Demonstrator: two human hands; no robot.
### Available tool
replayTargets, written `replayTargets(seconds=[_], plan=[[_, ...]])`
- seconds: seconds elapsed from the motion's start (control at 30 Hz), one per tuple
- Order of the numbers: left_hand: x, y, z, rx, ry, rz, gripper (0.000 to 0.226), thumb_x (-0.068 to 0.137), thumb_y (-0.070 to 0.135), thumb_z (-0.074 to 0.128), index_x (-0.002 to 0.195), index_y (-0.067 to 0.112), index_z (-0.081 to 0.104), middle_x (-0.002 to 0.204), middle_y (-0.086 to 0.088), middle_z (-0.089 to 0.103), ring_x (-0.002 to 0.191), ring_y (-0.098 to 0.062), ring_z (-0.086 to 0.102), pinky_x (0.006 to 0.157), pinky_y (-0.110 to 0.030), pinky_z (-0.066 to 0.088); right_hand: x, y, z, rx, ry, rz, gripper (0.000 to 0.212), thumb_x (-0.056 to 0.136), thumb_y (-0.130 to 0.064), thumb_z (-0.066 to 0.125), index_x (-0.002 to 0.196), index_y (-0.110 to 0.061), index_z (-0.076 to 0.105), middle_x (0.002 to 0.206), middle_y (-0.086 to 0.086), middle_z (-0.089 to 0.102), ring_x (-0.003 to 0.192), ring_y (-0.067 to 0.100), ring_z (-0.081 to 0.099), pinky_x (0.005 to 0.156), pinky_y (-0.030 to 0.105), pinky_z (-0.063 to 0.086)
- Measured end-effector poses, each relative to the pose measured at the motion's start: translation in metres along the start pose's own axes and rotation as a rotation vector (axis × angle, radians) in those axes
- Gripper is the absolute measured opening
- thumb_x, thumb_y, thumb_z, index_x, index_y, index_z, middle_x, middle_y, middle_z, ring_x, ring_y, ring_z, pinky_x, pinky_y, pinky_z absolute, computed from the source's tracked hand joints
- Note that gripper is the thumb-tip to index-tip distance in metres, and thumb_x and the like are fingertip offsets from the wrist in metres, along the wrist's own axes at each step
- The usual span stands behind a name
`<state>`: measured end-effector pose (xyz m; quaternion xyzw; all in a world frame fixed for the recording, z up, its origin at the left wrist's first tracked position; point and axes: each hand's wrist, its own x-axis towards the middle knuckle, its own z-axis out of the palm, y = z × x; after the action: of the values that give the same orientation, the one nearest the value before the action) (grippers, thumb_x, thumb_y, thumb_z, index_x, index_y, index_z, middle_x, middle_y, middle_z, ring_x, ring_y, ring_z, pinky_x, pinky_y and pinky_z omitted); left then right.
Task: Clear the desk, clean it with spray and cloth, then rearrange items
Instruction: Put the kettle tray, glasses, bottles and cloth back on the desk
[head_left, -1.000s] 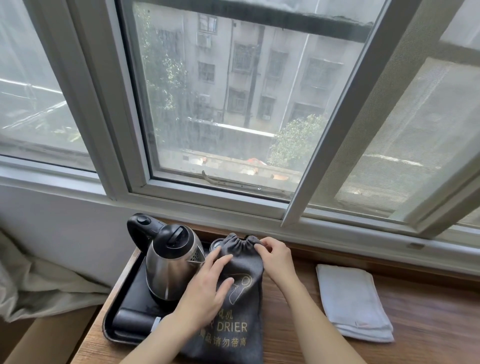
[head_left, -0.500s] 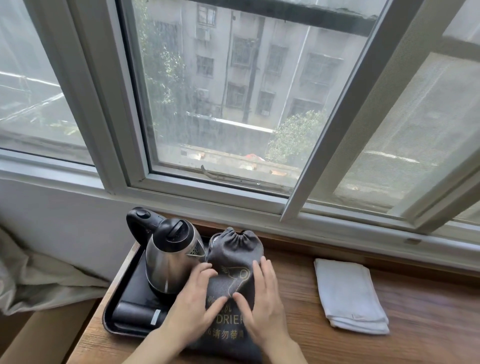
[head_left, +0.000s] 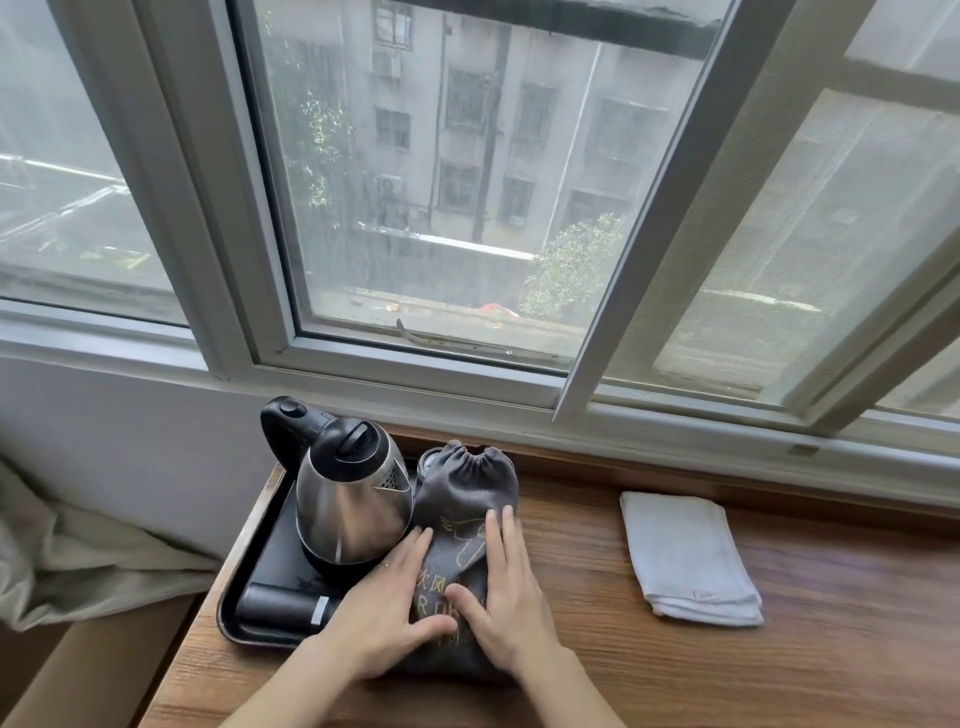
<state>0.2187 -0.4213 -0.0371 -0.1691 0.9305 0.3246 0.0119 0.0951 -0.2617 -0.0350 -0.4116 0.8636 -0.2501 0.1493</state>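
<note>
With left hand (head_left: 387, 603) and right hand (head_left: 506, 587) spread flat on the hair-dryer bag (head_left: 465, 499), we should press evenly, nudging it squarely toward the kettle (head_left: 353, 499) at nine o'clock.

1. Light: soft, overcast daylight through the window (head_left: 467, 182); moderately bright, cool grey cast.
2. Shadows: faint and diffuse, falling toward the camera beneath the hands.
3. Glare: pale highlights on the steel kettle (head_left: 353, 512); mild sheen on the worktop (head_left: 779, 670).
4. Distortion: wide-angle bowing; window frames splay outward at the edges.
5. Focus: glass hazy and streaked; buildings outside soft; slight blur low in the frame.
</note>
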Motion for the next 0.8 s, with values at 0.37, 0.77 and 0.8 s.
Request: replayTargets(seconds=[0.37,0.77,0.8], plan=[[-0.002,-0.007,0.009,0.123,-0.010,0.063,0.133,0.060,0.079,0.063,0.153,0.022,-0.014,0.162,0.003,-0.013,0.150,-0.010,-0.006,0.116,-0.015,-0.004,-0.018,-0.002,0.014,-0.019,-0.117,0.052,0.113,0.069,-0.095,0.036,0.139,-0.051,-0.042,0.166,0.004,-0.023,0.156,0.017,-0.013,0.126,0.031,0.009],[0.005,-0.005,0.010,0.166,0.007,0.029,0.139,0.053,0.087,0.053,0.154,0.020,-0.014,0.164,-0.003,-0.013,0.151,-0.019,0.003,0.122,-0.029,0.012,-0.009,0.001,0.005,-0.041,-0.129,0.063,0.120,0.061,-0.101,0.031,0.146,-0.044,-0.032,0.168,-0.001,-0.017,0.156,0.017,-0.009,0.126,0.036,0.014],[0.005,-0.004,0.009,0.159,0.005,0.031,0.139,0.051,0.087,0.051,0.155,0.020,-0.014,0.164,-0.003,-0.013,0.151,-0.019,0.003,0.122,-0.029,0.012,-0.009,0.001,0.004,-0.039,-0.128,0.064,0.120,0.063,-0.100,0.032,0.147,-0.044,-0.031,0.169,-0.001,-0.017,0.156,0.017,-0.008,0.126,0.037,0.015]])
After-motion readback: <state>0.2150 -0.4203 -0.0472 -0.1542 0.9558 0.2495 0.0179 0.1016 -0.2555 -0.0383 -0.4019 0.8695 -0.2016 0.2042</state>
